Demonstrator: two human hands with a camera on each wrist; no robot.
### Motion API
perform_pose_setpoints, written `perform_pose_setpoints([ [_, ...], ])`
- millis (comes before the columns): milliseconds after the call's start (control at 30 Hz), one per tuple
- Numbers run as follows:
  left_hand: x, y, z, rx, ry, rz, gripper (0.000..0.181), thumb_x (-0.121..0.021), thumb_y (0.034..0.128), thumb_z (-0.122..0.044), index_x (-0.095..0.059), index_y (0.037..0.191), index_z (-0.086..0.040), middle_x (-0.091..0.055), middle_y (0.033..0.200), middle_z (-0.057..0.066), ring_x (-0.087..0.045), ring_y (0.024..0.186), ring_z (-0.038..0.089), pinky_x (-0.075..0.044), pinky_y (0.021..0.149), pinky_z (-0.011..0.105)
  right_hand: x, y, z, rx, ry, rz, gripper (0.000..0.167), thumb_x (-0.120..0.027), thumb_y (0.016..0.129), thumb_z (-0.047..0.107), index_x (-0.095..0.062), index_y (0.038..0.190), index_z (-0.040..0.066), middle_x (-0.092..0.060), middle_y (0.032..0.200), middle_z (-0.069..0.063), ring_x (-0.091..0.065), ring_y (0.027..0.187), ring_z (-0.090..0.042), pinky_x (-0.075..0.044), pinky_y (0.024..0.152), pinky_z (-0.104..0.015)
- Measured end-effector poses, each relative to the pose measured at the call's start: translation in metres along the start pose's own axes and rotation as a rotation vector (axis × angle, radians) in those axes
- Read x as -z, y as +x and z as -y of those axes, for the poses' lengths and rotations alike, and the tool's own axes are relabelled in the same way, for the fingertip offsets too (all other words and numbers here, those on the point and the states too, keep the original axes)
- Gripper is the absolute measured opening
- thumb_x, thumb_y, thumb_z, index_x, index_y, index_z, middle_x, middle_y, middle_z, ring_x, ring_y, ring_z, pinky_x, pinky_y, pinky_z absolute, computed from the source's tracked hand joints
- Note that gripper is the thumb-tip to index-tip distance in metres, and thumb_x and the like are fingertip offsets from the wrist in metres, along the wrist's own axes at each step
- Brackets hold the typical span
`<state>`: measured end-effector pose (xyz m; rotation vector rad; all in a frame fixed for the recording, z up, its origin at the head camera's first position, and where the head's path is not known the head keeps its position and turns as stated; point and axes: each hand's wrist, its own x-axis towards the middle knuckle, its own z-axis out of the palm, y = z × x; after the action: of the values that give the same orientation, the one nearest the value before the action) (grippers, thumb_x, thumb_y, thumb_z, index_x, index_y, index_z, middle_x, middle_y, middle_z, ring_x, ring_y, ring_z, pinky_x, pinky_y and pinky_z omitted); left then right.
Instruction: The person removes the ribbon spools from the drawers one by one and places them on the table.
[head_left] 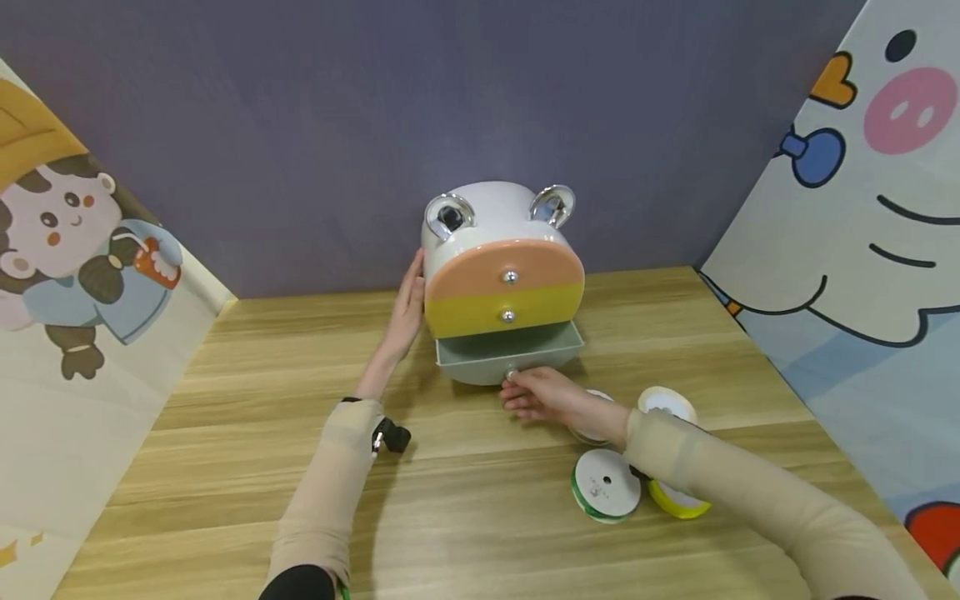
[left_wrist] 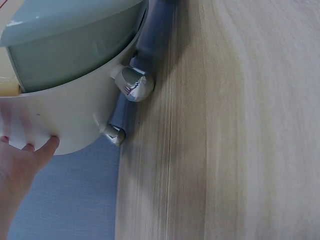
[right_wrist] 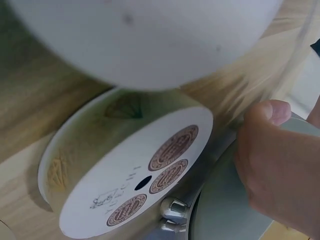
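Observation:
A small white drawer box with silver ear-shaped loops stands near the back of the table. Its orange top drawer and yellow middle drawer are closed. The grey-green bottom drawer is pulled out, and nothing shows inside the visible part. My right hand pinches the small knob on that drawer's front. Against the box's left side rests my left hand, fingers extended; in the left wrist view its fingertips touch the white wall.
Several ribbon spools lie right of the box: a green-edged one, a yellow-edged one partly under my right forearm, and a pale one. Another spool shows close by in the right wrist view. A grey-blue panel rises behind.

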<state>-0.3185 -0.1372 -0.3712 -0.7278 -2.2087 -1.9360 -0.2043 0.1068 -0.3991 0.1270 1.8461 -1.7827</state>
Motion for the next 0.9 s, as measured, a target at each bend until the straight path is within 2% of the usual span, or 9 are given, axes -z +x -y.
perform_pose_setpoints([
  [600, -0.001, -0.001, -0.003, 0.033, 0.013, -0.006, 0.052, -0.026, 0.1098, -0.017, -0.015, 0.16, -0.012, -0.012, 0.169, 0.007, -0.012, 0.156, 0.025, -0.01, 0.129, 0.044, 0.005, 0.023, 0.009, 0.014, -0.019, -0.027, 0.045, -0.041, 0.108, 0.024, -0.047, 0.134, -0.013, -0.072, 0.097, -0.002, -0.066, 0.074, -0.003, -0.054, 0.067, -0.017],
  [900, -0.001, -0.003, -0.003, -0.006, 0.027, -0.004, 0.051, -0.025, 0.1096, -0.015, -0.015, 0.16, -0.009, -0.013, 0.168, 0.009, -0.011, 0.156, 0.028, -0.009, 0.129, 0.046, 0.007, 0.033, 0.013, 0.017, -0.046, -0.06, 0.045, -0.041, 0.107, 0.026, -0.049, 0.133, -0.011, -0.071, 0.112, -0.012, -0.065, 0.074, -0.004, -0.055, 0.068, -0.019],
])
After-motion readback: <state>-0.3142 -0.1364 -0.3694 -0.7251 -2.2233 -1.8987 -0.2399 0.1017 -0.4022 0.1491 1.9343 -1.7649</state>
